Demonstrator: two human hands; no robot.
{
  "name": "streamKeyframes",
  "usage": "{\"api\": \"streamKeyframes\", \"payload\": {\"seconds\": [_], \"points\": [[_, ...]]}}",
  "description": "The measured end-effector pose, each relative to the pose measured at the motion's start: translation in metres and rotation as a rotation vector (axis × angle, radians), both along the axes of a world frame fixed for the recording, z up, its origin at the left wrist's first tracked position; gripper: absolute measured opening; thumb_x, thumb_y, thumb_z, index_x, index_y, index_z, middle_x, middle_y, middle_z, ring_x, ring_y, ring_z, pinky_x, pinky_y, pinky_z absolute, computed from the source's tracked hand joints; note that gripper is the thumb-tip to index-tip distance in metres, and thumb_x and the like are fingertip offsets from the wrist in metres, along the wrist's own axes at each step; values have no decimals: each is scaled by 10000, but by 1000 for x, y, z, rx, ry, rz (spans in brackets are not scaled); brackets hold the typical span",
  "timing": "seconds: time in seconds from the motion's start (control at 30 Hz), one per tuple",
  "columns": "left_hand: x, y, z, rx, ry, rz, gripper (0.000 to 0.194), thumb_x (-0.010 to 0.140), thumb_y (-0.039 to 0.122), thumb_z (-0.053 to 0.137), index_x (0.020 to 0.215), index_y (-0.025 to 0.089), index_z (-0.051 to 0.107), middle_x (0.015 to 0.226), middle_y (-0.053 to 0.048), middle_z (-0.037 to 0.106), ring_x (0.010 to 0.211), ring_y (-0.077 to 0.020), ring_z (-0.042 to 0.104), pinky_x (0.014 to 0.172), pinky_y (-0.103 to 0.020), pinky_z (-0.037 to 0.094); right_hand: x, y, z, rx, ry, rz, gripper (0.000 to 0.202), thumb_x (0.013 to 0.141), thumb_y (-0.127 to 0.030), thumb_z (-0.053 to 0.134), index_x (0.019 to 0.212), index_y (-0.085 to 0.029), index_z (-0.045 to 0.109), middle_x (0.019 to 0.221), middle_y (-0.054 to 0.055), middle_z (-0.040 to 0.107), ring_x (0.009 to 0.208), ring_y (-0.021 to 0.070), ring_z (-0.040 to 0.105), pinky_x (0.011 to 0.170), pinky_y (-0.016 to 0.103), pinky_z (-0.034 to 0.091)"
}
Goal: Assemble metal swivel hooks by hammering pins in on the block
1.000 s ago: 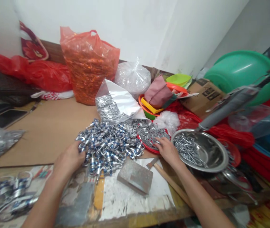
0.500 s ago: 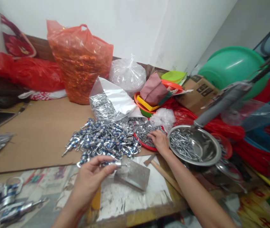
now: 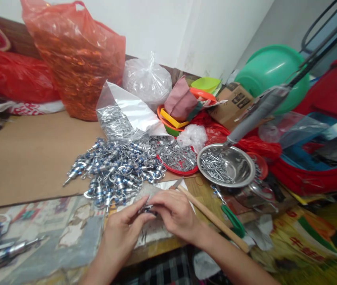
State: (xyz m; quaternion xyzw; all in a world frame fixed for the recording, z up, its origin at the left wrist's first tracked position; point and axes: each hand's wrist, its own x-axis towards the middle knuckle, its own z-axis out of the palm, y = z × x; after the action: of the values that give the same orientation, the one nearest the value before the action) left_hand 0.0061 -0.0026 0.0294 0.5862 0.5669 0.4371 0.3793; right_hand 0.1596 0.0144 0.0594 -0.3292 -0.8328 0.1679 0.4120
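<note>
My left hand [image 3: 124, 227] pinches a small silver-and-blue metal piece [image 3: 147, 208] between thumb and fingers. At the piece's right end, my right hand [image 3: 176, 213] has its fingers closed; what they hold is too small to tell. Both hands meet over a grey metal block [image 3: 150, 190], mostly hidden behind them, on white paper [image 3: 153, 233]. A large heap of silver-and-blue metal pieces [image 3: 118, 166] lies just behind. Small metal parts fill a red plate [image 3: 183, 171] beyond my right hand. A hammer [image 3: 212, 215] rests to the right of the block.
A steel bowl [image 3: 245, 182] of metal pins stands at the right, near a green-handled tool [image 3: 233, 221]. Behind are an orange bag [image 3: 82, 63], an open clear bag [image 3: 121, 118] and a green basin [image 3: 272, 75]. More assembled pieces [image 3: 2, 245] lie at the front left.
My right hand has left the red plate and come to the piece in my left hand, over the block. The view has shifted right and down, showing the green-handled tool.
</note>
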Motion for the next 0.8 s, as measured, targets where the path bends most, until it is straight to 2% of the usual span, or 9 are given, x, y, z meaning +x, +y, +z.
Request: {"api": "streamKeyframes", "payload": {"seconds": [0.17,0.3,0.5,0.63,0.73,0.8], "points": [[-1,-3,5,23,-42,54,264,592,235,660,854,258,692,851,1,715,761,-210,673,707,-269,530,2,0,-4,7,52,64,182,777,-61,483,888,-158,590,796,42,661,717,129,607,656,230,468],[0,-4,10,7,-76,95,204,548,225,686,743,280,715,783,15,726,704,-197,678,694,-251,529,0,-5,-5,-21,79,37,198,765,-56,495,903,-163,588,810,36,663,722,123,612,664,221,478],[1,-4,21,-105,-128,110,124,523,217,699,624,285,724,692,21,733,649,-178,668,672,-225,519,0,-5,-5,-57,97,46,246,756,-24,486,917,-180,587,821,21,666,745,112,617,684,205,483],[-1,-5,19,-189,-260,117,84,522,218,718,590,267,718,653,20,726,648,-164,650,665,-222,501,3,-9,-5,-74,87,-7,222,772,-94,523,975,-179,552,849,39,651,786,129,608,724,239,488],[-2,-5,15,-314,-474,85,99,567,289,703,645,229,708,661,1,710,643,-166,632,655,-266,503,6,-15,-8,16,81,-86,310,730,-152,601,1028,-157,513,906,78,611,864,162,577,763,285,487],[-2,-5,15,-339,-553,43,134,612,331,668,668,212,698,740,-18,698,699,-179,623,657,-295,506,10,-17,-11,140,29,-78,248,741,-103,571,983,-153,546,908,86,603,849,155,574,725,267,495]]}}
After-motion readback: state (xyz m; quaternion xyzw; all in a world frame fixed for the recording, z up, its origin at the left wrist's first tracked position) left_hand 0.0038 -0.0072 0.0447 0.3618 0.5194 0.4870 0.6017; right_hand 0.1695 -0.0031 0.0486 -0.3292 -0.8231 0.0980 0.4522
